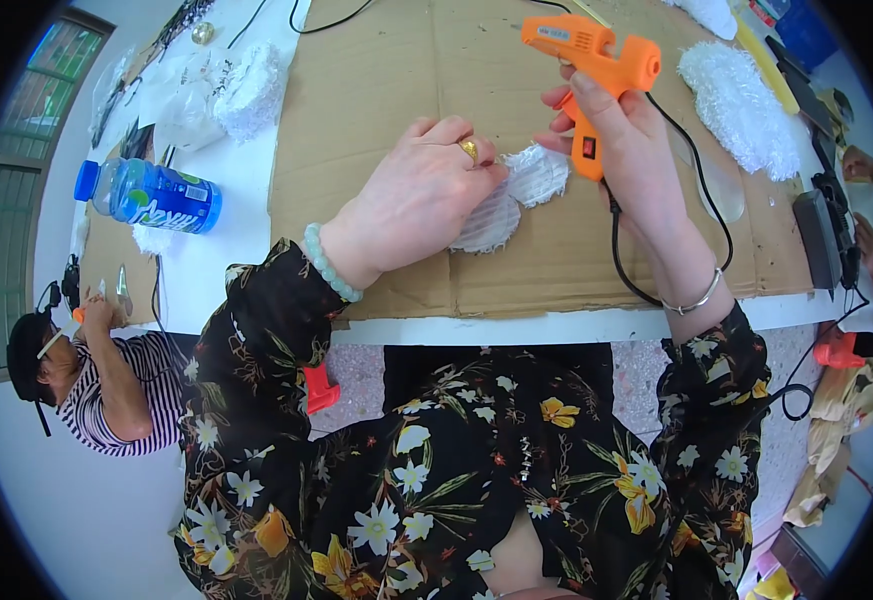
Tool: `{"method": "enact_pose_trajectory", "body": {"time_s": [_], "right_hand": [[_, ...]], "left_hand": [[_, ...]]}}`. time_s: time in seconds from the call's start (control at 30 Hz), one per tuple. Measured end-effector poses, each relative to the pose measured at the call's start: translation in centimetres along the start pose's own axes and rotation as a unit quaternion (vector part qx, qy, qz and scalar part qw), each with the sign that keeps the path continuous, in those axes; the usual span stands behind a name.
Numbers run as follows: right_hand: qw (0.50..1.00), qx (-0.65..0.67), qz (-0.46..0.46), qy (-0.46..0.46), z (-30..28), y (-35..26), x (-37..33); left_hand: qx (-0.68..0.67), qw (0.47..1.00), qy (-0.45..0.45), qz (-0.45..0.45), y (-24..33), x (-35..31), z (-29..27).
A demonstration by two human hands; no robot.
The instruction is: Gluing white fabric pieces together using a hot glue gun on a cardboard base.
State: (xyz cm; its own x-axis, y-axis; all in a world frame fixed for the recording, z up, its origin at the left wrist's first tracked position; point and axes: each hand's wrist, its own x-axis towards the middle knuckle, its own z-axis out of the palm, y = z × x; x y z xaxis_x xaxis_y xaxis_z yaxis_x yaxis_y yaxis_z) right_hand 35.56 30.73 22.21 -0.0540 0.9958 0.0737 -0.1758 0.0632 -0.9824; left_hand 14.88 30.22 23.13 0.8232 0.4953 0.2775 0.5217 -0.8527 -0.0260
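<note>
My right hand is wrapped round the handle of an orange hot glue gun. The gun is raised over the cardboard, its nozzle toward the upper left, and a black cord hangs from its grip. With curled fingers my left hand pinches a white frayed fabric piece, flat and roughly rounded, on the cardboard. A smaller white fabric part sticks out to the right of those fingers. Whether the two parts are joined I cannot tell, since the hand covers where they meet.
A cardboard sheet covers the table. At the left lies a blue-capped bottle near white fluffy material. More white fluff sits at the right, by a black device. Another person works at the far left.
</note>
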Motion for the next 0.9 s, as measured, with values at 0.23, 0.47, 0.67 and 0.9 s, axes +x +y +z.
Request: {"method": "enact_pose_trajectory", "body": {"time_s": [0.23, 0.47, 0.67, 0.9], "right_hand": [[0.998, -0.029, 0.046, -0.032, 0.9, 0.9, 0.3], [0.999, -0.031, 0.004, -0.008, -0.3, -0.9, -0.6], [1.000, -0.014, -0.003, -0.012, -1.5, -1.3, -3.6], [1.000, -0.002, 0.016, -0.024, -0.5, 0.0, -4.3]], "left_hand": [[0.017, 0.999, -0.032, -0.008, 0.3, 0.2, -0.5], [-0.121, 0.989, 0.066, -0.059, -1.5, -1.0, -0.4], [-0.161, 0.967, 0.055, -0.188, -1.4, -5.1, -2.0], [-0.096, 0.984, 0.036, -0.145, 0.6, -6.3, -2.4]]}}
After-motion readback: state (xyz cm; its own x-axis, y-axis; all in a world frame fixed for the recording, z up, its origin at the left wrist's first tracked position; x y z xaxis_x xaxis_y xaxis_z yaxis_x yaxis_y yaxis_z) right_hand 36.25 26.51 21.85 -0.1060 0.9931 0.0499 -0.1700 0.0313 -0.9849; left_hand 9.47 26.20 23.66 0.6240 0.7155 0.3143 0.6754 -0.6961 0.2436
